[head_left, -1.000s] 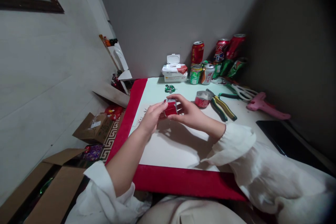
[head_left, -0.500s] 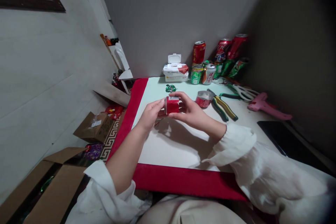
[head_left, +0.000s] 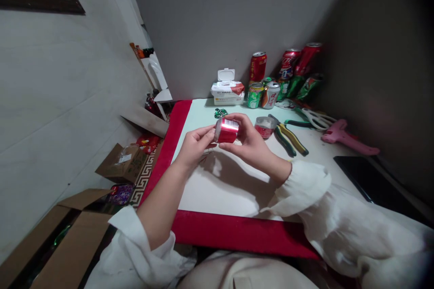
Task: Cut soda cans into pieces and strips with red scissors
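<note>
Both of my hands hold a short red can piece (head_left: 228,131) with a silvery end and a pale barcode-like patch, tilted on its side above the table. My left hand (head_left: 196,145) pinches its left, silvery end between thumb and fingers. My right hand (head_left: 249,139) wraps round its right side, fingers over the top and thumb below. Just beyond the right hand stands a short round container (head_left: 265,127) with a red side and grey upper part. Behind the can piece lies a small heap of green and silver bits (head_left: 220,113).
Pliers (head_left: 290,139), a pink glue gun (head_left: 349,137) and a black flat device (head_left: 376,183) lie on the right. A wipes pack (head_left: 228,92) and several drink cans (head_left: 255,95) stand at the back by a grey panel. Cardboard boxes (head_left: 122,165) sit on the floor to the left.
The can piece has been turned in my hands, so its shiny curved side now shows more. My right hand has shifted slightly up and to the right.
</note>
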Motion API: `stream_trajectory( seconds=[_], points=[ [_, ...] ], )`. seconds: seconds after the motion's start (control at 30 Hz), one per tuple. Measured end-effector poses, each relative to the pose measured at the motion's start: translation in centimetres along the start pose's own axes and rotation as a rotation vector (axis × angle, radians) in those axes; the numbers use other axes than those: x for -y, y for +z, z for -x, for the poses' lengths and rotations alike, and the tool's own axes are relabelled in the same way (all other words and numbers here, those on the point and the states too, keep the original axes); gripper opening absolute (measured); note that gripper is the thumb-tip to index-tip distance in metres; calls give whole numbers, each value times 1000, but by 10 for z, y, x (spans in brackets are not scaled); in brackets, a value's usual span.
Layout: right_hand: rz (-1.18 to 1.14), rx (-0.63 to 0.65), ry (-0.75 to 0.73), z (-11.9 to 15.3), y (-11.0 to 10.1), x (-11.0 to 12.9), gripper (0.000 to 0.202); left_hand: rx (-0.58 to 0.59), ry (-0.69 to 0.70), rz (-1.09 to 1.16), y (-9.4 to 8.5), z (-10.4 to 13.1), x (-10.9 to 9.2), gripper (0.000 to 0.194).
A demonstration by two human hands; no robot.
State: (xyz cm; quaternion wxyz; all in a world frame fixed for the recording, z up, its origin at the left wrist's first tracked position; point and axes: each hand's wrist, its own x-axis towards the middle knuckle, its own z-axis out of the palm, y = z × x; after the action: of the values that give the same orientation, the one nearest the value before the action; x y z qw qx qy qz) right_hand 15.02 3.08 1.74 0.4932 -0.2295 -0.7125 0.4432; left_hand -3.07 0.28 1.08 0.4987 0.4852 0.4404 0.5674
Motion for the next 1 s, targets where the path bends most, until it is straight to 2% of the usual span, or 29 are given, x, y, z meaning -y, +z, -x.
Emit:
stream_trajectory(
  seconds=[0.13, 0.27, 0.5, 0.6, 0.77, 0.9, 1.0],
  points=[
    [30, -39, -4, 0, 1, 1, 66, 40, 31, 33, 1, 1, -1, 56],
    [12, -39, 6, 1, 3, 4, 66, -48, 64, 36, 2, -1, -2, 45],
    [-22, -51, 4, 1, 4, 4, 64, -118, 35, 22, 1, -4, 1, 55],
    [-87, -105, -12, 0, 5, 0, 67, -47, 34, 4, 0, -2, 3, 57],
    [-24, -189, -26, 3, 11, -12, 72, 197, 117, -3, 2, 2, 3, 56],
    [126, -147, -65, 8, 11, -15, 70, 189, 104, 34, 2, 3, -2, 50],
    [272, -114, -166, 8, 5, -5, 58, 169, 98, 47, 0, 3, -5, 47]
  ],
)
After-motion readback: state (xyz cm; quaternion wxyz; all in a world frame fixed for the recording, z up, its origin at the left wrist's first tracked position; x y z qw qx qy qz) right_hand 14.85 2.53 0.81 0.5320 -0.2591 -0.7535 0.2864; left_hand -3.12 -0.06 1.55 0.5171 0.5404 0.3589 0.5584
